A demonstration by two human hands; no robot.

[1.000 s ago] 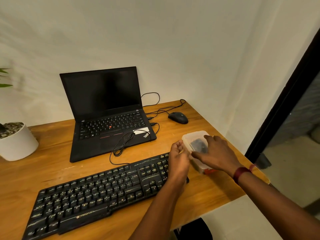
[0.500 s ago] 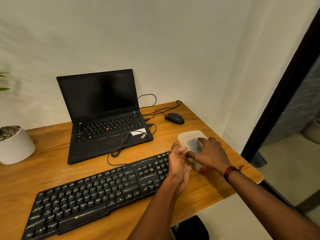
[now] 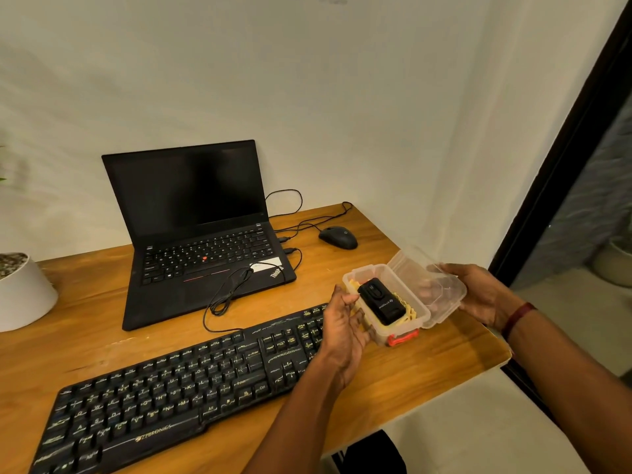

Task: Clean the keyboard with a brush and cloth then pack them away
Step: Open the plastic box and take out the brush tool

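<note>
Box: clear plastic box (image 3: 388,323) at the right of the frame, on the desk (image 3: 85,340) just past the keyboard's right end, with a red clasp on its near end.
Lid: clear lid (image 3: 427,285) swung open to the right.
Contents: a black gadget (image 3: 381,302) lies on something yellow inside the box; brush and cloth cannot be told apart.
Left hand: left hand (image 3: 342,331) open, fingers loosely spread, fingertips touching the box's left wall.
Right hand: right hand (image 3: 478,292) grips the open lid from the right.
Keyboard: black keyboard (image 3: 178,381) across the lower left, partly under the left hand.
Behind: laptop (image 3: 198,234), open and dark, centre of the frame; mouse (image 3: 338,237) to its right.
</note>
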